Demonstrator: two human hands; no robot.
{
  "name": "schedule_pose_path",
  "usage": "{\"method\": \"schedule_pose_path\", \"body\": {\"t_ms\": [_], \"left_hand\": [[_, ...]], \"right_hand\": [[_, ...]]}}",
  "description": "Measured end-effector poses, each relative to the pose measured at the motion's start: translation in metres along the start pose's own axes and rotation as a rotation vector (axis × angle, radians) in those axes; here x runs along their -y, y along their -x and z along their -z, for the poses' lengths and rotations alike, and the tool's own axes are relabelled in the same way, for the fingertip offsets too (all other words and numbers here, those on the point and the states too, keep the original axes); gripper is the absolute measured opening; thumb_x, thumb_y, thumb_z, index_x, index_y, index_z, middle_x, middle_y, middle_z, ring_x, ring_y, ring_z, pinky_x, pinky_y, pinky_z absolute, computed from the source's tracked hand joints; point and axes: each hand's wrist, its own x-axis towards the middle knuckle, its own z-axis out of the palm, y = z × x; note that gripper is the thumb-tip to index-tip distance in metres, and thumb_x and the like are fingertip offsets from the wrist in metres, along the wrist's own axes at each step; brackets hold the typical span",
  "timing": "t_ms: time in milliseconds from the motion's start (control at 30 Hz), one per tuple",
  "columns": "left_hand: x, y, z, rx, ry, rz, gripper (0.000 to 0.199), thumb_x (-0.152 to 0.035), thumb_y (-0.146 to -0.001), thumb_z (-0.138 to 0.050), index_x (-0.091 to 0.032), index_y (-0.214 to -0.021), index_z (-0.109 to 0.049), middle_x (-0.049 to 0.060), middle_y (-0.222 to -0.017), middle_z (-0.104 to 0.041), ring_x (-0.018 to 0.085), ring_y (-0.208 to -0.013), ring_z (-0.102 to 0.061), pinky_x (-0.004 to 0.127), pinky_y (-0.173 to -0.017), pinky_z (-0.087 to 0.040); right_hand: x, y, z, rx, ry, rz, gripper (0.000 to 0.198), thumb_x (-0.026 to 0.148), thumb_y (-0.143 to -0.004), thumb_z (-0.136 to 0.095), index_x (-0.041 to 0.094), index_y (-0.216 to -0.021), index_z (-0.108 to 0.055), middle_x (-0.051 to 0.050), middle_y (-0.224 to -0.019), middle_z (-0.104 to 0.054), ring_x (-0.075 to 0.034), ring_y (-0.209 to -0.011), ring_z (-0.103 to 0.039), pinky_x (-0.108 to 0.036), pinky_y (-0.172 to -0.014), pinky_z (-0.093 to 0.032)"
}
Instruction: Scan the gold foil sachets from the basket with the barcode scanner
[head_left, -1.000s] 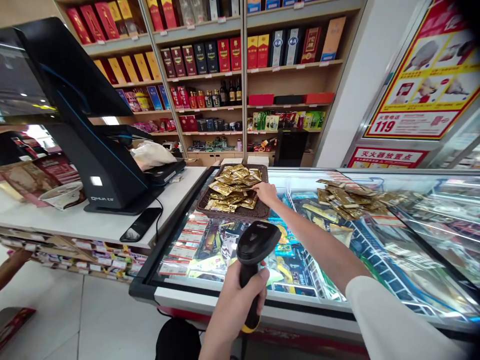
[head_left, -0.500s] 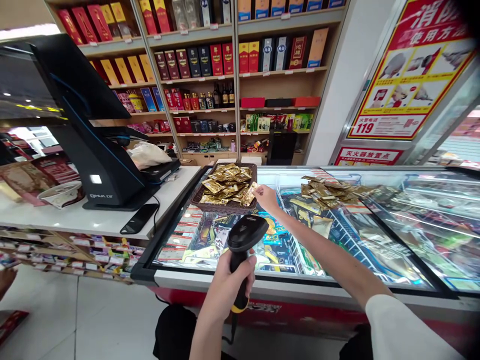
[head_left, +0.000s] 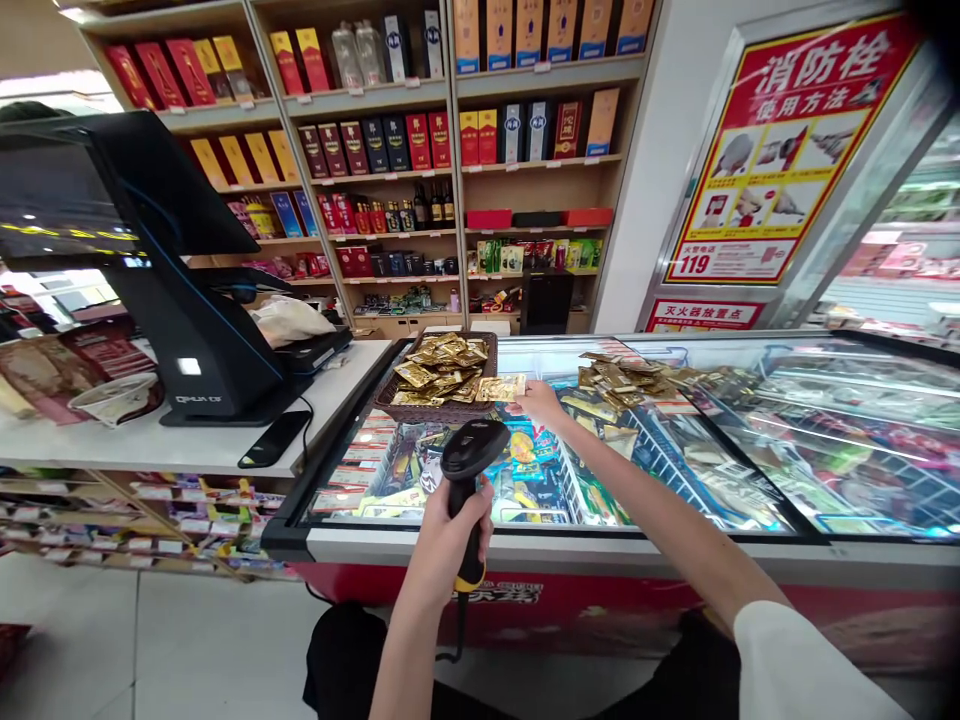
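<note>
My right hand (head_left: 541, 403) is nearly closed, thumb and fingertips pinched on the near end of one gold packet (head_left: 501, 388), which sticks out flat to the left with its far end over the right-hand rim of the brown woven basket (head_left: 431, 411); from this view I can't tell whether it touches the rim. I'd judge the packet very light and thin, soft enough to bend a little but holding its shape, with a shiny skin that could slide under a loose pinch. I can't see what is inside, so I'd squeeze no harder than needed and take it by the end margin, as here, leaving the printed face uncovered. My left hand (head_left: 459, 520) is wrapped around the handle of a black scanner (head_left: 474, 448), fingers curled right round it; whether the trigger is pressed I can't make out. I expect that tool to be far heavier than the packet, stiff and top-heavy, best held by the grip as it is, with its cable hanging clear below. In the basket lies a loose heap of like packets (head_left: 442, 365), overlapping, so I'd expect them to slip over each other easily. To the right, a second pile (head_left: 622, 378) rests on the glass top of the chest freezer (head_left: 570, 548). Farther left, a phone (head_left: 276, 438) lies on the counter (head_left: 187, 452) beside the till screen's stand (head_left: 217, 350).
</note>
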Motion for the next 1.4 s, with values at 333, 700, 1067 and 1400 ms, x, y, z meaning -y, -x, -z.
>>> {"method": "schedule_pose_path", "body": {"t_ms": [333, 700, 1067, 1400], "left_hand": [[0.007, 0.007, -0.021, 0.041, -0.017, -0.014, 0.035, -0.045, -0.073, -0.073, -0.019, -0.087, -0.055, -0.007, -0.054, -0.049, 0.007, -0.041, -0.042, 0.019, -0.038, -0.034], [0.0, -0.007, -0.036, 0.117, -0.066, -0.079, 0.031, -0.042, -0.076, -0.072, -0.019, -0.085, -0.055, -0.006, -0.053, -0.049, 0.009, -0.042, -0.043, 0.02, -0.037, -0.034], [0.004, -0.013, -0.048, 0.148, -0.076, -0.084, 0.031, -0.043, -0.076, -0.072, -0.019, -0.082, -0.054, -0.006, -0.053, -0.051, 0.008, -0.039, -0.044, 0.021, -0.038, -0.035], [0.0, -0.01, -0.046, 0.18, -0.078, -0.085, 0.032, -0.045, -0.076, -0.072, -0.019, -0.083, -0.054, -0.006, -0.054, -0.051, 0.009, -0.042, -0.045, 0.021, -0.039, -0.035]], "right_hand": [[-0.003, 0.041, 0.037, -0.036, -0.166, -0.068, 0.022, 0.009, -0.081, -0.064, 0.02, -0.073, -0.047, -0.002, -0.059, -0.064, -0.024, -0.068, -0.074, -0.038, -0.073, -0.064], [0.0, 0.065, 0.074, -0.111, -0.162, 0.237, 0.024, 0.032, -0.082, -0.068, 0.023, -0.077, -0.047, 0.001, -0.062, -0.062, -0.026, -0.069, -0.074, -0.041, -0.077, -0.063], [0.005, 0.07, 0.079, -0.095, -0.195, 0.274, 0.03, 0.04, -0.081, -0.073, 0.022, -0.078, -0.048, 0.002, -0.059, -0.059, -0.027, -0.07, -0.074, -0.044, -0.078, -0.063], [-0.002, 0.075, 0.084, -0.085, -0.2, 0.237, 0.027, 0.036, -0.08, -0.073, 0.02, -0.081, -0.052, 0.003, -0.062, -0.059, -0.025, -0.071, -0.074, -0.041, -0.077, -0.063]]}}
